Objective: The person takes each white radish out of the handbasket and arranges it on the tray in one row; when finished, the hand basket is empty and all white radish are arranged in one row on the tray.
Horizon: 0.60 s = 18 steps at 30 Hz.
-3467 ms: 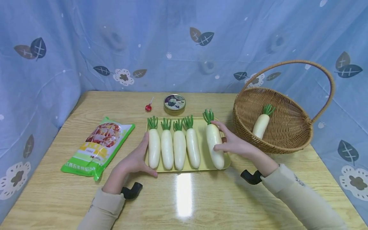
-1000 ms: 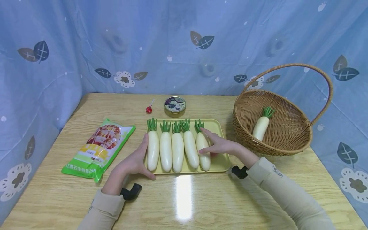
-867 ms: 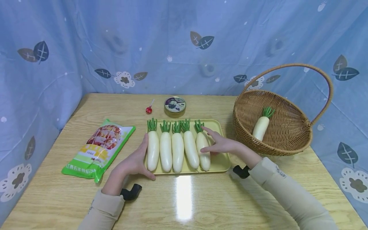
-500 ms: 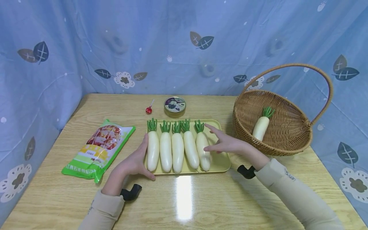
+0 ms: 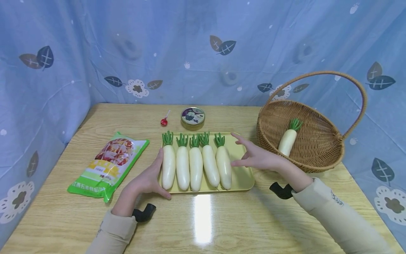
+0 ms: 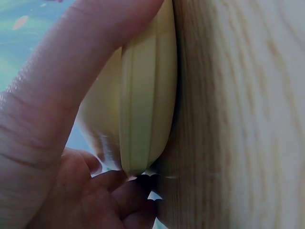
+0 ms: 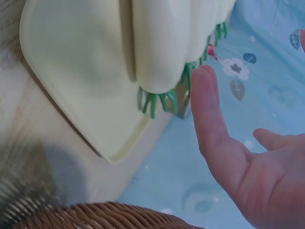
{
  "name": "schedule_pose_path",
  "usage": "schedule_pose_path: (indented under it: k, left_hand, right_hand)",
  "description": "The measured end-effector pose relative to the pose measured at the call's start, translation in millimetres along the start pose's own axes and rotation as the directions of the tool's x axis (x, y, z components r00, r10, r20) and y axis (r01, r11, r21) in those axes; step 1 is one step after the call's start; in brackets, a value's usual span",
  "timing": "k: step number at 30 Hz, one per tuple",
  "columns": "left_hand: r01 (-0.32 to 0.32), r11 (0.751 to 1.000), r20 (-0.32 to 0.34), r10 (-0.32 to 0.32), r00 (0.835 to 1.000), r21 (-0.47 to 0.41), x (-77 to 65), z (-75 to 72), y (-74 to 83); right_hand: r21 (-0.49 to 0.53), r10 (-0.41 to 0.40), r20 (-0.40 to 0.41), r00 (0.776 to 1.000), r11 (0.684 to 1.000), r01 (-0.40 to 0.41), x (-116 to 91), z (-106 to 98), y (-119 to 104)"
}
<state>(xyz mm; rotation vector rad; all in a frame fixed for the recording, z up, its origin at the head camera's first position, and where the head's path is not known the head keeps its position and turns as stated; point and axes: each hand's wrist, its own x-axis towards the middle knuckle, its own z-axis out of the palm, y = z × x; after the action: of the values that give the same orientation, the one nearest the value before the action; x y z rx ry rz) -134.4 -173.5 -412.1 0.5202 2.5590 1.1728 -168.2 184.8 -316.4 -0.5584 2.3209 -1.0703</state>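
Observation:
Several white radishes (image 5: 196,169) with green tops lie side by side in a pale yellow tray (image 5: 242,183), tops pointing away. My left hand (image 5: 147,180) grips the tray's left end, thumb at the front corner and fingers along the left side. In the left wrist view, thumb and fingers sit at either end of the tray's edge (image 6: 140,105). My right hand (image 5: 258,157) hovers over the tray's right part with fingers spread, holding nothing. Its thumb tip is close beside the rightmost radish (image 5: 224,165). In the right wrist view that radish (image 7: 159,47) lies beyond the raised finger.
A wicker basket (image 5: 320,141) with a tall handle stands at the right, tilted, with one white radish (image 5: 288,141) inside. A green-and-white food bag (image 5: 109,164) lies left. Behind the tray are a round tin (image 5: 192,119) and a red lollipop (image 5: 164,122).
My right hand brought the rightmost radish left beside the others, let go of it, and moved back to the right. The left hand stayed at the tray's left end.

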Motion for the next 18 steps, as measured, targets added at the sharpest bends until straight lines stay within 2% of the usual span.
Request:
schedule_pose_path:
  k: [11,18]
  left_hand:
    - [0.001,1.0,0.001,-0.001,1.0,0.002,-1.1,-0.2,-0.1]
    - [-0.005,1.0,0.0,0.005,1.0,0.004,-1.5,-0.5,0.5]
  right_hand:
    - [-0.056,-0.051,-0.07,0.996,0.997,0.048,-20.4,-11.5,-15.3]
    - [-0.079,-0.082,-0.105,0.991,0.994,0.074,-34.3,-26.9,-24.4]
